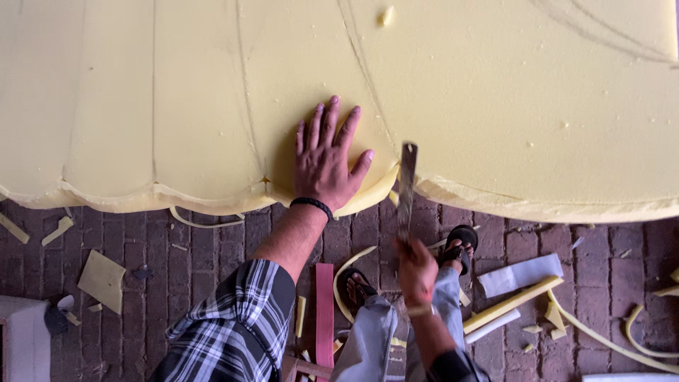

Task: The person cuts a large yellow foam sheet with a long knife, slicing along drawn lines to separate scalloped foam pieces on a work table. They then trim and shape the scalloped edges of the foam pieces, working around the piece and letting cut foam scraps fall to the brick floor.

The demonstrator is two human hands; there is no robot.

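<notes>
Left hand (pixel 324 164) flat (fingers spread) on foam sheet (pixel 495 92); right hand (pixel 416 271) grips blade (pixel 407 187).

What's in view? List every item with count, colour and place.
foam sheet: one, pale yellow, fills the upper frame, pencil lines on it
blade: one, grey metal, at the foam's near edge
foam scraps: many, yellow, scattered on the floor
floor: brick, dark reddish
red strip: one, between the feet
white pieces: two, right of the feet
sandals: two, black, on the feet
wristband: one, black
left hand: flat on the foam
right hand: grips the blade
</notes>
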